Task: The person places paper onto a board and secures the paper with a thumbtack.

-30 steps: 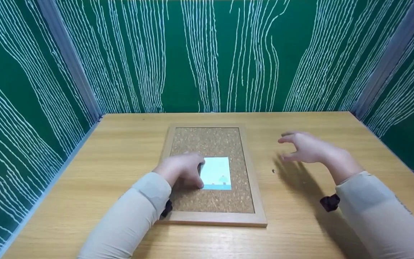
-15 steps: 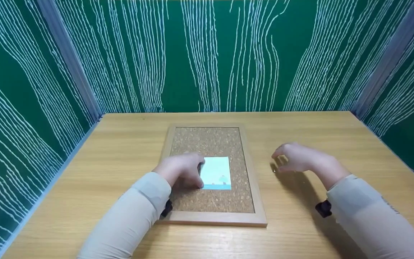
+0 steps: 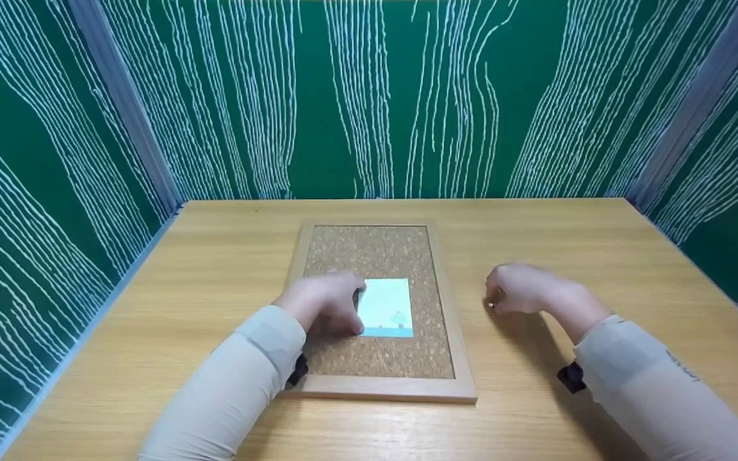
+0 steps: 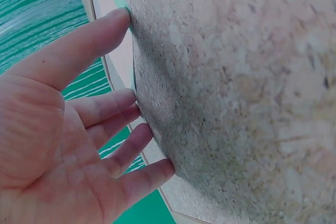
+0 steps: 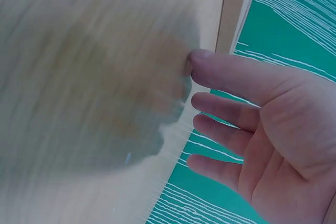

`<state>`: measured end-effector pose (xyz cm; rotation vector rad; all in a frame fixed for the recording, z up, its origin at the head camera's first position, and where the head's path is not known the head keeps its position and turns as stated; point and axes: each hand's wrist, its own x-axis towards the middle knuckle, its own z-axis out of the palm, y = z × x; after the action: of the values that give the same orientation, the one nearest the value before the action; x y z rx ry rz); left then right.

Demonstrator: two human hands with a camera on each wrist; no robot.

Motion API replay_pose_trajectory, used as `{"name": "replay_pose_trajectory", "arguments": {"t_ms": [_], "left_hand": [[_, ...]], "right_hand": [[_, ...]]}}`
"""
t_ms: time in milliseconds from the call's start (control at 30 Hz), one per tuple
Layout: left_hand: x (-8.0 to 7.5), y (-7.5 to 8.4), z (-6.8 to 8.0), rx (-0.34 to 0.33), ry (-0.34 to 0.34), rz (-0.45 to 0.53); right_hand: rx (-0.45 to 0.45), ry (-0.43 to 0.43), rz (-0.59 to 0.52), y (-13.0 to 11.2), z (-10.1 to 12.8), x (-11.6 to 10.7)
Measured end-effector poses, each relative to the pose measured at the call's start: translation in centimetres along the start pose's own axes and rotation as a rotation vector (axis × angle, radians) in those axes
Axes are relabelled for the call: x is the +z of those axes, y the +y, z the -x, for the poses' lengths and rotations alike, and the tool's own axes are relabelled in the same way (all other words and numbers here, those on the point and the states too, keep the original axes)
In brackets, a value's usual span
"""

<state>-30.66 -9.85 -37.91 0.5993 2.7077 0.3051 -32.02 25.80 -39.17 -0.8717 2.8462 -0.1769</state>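
A pale card [image 3: 385, 307] with a small tree drawing and a blue-green lower band lies flat on the cork board [image 3: 378, 358]. My left hand [image 3: 327, 298] rests at the card's left edge, thumb at the lower corner and index finger at the upper one. In the left wrist view, its fingers [image 4: 126, 153] are spread, with the tips against the cork. Right of the board, my right hand [image 3: 529, 288] is low over the table, thumb and index finger together at a tiny shiny thing [image 3: 491, 305], mostly hidden. The right wrist view shows the thumb [image 5: 226, 72] over the index finger.
A light wooden frame [image 3: 382, 387] borders the cork board. Beneath it is a wooden table [image 3: 132, 333]. Green panels with white wavy lines [image 3: 318, 96] stand behind the table and at both sides.
My right hand has come down and slightly toward me, and its thumb and fingers have closed in at the tiny shiny thing. My left hand and the card stay in place.
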Motion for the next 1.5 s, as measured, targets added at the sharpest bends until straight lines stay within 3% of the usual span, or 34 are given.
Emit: {"name": "replay_pose_trajectory", "arguments": {"t_ms": [167, 933, 1300, 1500], "left_hand": [[0.0, 0.1, 0.0, 0.01, 0.019, -0.038], [0.1, 0.0, -0.1, -0.009, 0.023, -0.041], [0.2, 0.0, -0.1, -0.005, 0.01, -0.035], [0.1, 0.0, -0.2, -0.006, 0.009, -0.035]], "right_hand": [[-0.015, 0.011, 0.01, 0.1, -0.2, 0.2], [-0.031, 0.059, 0.026, 0.1, -0.4, 0.6], [-0.144, 0.138, -0.051, 0.7, -0.1, 0.8], [-0.17, 0.245, -0.12, 1.3, 0.2, 0.3]]}}
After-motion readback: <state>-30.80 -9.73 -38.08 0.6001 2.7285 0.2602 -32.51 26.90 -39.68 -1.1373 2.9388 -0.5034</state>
